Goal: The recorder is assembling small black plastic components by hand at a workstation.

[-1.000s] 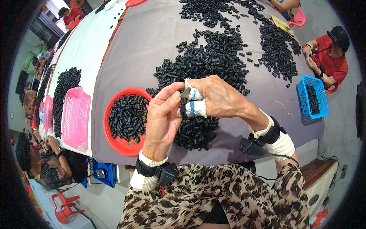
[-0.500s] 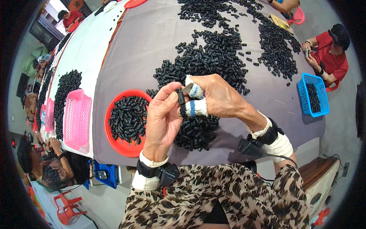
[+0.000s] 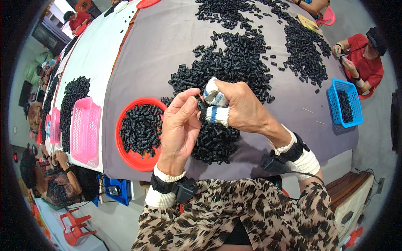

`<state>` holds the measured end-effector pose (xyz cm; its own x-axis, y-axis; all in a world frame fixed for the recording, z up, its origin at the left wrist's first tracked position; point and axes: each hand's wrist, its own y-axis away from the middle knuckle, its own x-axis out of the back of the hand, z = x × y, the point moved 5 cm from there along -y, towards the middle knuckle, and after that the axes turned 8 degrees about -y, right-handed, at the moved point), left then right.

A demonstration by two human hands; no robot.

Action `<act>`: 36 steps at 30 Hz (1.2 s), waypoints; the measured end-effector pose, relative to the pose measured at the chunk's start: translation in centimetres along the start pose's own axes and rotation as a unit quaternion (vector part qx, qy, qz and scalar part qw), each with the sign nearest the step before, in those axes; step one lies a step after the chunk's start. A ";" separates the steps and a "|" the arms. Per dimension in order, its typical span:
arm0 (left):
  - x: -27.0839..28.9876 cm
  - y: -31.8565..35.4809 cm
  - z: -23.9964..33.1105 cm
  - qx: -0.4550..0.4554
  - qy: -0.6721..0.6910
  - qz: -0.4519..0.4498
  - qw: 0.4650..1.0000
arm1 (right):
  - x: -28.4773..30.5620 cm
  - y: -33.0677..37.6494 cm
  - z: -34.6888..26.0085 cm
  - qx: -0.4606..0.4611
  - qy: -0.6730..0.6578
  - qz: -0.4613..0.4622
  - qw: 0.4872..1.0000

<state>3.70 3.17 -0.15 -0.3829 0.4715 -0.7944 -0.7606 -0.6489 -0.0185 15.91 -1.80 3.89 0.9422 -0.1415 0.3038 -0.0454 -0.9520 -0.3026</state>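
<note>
While both hands meet above the near edge of the grey cloth-covered worktop (image 3: 159, 54), the left hand (image 3: 179, 125) pinches a small black plastic tubular part (image 3: 200, 102) between thumb and forefinger, grip clamped on it. Right hand (image 3: 240, 109), with white-and-blue taped fingertips (image 3: 217, 115), presses against the same part from the right, its grip closed on it too; exact contact is partly hidden by the tape. Part sits between the two hands, held up over a near pile of black plastic parts (image 3: 213, 142) lying on the worktop. Round red plastic tray (image 3: 140, 161) of the same parts lies just left of the left hand, touching the pile's edge or nearly so. Pink plastic basket (image 3: 85, 129) farther left. Big loose heap of black parts (image 3: 234, 62) far of the hands. Blue plastic basket (image 3: 344, 104) at far right, near a person in red (image 3: 368, 62).

Step, judged: fitting or checking one part with both hands, mid-handling. Next move likely calls for a firm pinch and small finger twist, then dropping the part clear of the unsorted pile.
</note>
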 end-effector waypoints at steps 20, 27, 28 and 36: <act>0.0 0.2 -0.2 -0.052 -0.118 0.066 0.989 | -0.5 0.8 1.2 -0.040 -0.097 0.019 0.994; -0.3 0.3 0.0 -0.039 -0.175 0.081 0.981 | -0.3 0.7 1.4 -0.043 -0.098 0.036 0.994; -0.4 0.2 0.0 -0.035 -0.180 0.077 0.980 | -0.3 0.7 1.4 -0.042 -0.090 0.037 0.994; -0.9 0.4 -0.1 -0.015 -0.186 0.111 0.976 | -0.3 1.0 1.7 -0.023 -0.086 0.046 0.995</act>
<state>3.79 2.43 0.46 -0.7041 0.4981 -0.5061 -0.6243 -0.7739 0.1067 16.17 -2.24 1.91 0.9761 -0.1832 0.1168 -0.1448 -0.9493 -0.2790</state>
